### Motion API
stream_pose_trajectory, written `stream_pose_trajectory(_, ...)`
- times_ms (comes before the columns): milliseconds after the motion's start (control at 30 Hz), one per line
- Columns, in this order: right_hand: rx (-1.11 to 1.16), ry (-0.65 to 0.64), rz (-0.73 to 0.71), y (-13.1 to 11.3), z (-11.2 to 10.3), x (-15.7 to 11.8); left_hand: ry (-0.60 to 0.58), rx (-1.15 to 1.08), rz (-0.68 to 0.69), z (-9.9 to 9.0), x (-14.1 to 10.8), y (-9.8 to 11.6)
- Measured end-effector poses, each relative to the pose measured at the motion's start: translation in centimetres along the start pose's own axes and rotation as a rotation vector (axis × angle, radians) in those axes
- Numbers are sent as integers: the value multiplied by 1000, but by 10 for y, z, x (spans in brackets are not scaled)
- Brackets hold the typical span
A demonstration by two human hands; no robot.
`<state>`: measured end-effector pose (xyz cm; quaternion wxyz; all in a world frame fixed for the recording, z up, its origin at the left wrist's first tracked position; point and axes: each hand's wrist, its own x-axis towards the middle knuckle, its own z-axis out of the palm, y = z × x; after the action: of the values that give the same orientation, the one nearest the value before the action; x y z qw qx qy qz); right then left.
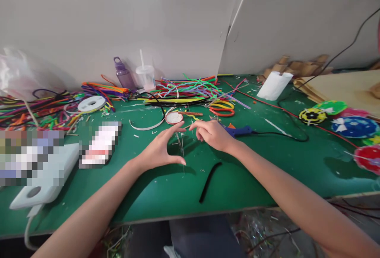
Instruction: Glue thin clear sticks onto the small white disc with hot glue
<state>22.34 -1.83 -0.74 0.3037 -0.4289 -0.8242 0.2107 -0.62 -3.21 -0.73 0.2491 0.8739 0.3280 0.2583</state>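
Note:
My left hand hovers over the green table, its thumb and fingers wide apart in a C shape. Thin, pale strands hang beside it, between its thumb and fingertips; what they are fixed to is hard to make out. Facing it, my right hand has its fingers curled, the index tip near the left fingertips; anything pinched there is too small to name. A short black pipe cleaner lies below the hands. Behind them is a small round dish with white contents.
Pipe cleaners, orange-handled scissors and a blue glue gun lie behind the hands. A phone and white power bank are left; coloured discs are right. A purple bottle stands by a cup.

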Motion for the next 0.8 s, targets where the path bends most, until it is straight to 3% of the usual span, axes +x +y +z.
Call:
stream_pose_trajectory(400,-148,-68,14,-11,-4,-3,10,64,56,5,3,-5)
stream_pose_trajectory(600,-125,-1,-1,-3,-5,-1,22,80,55,2,2,-5)
stream_pose_trajectory(800,-141,-13,-1,0,-4,-1,9,83,40,-1,1,-11)
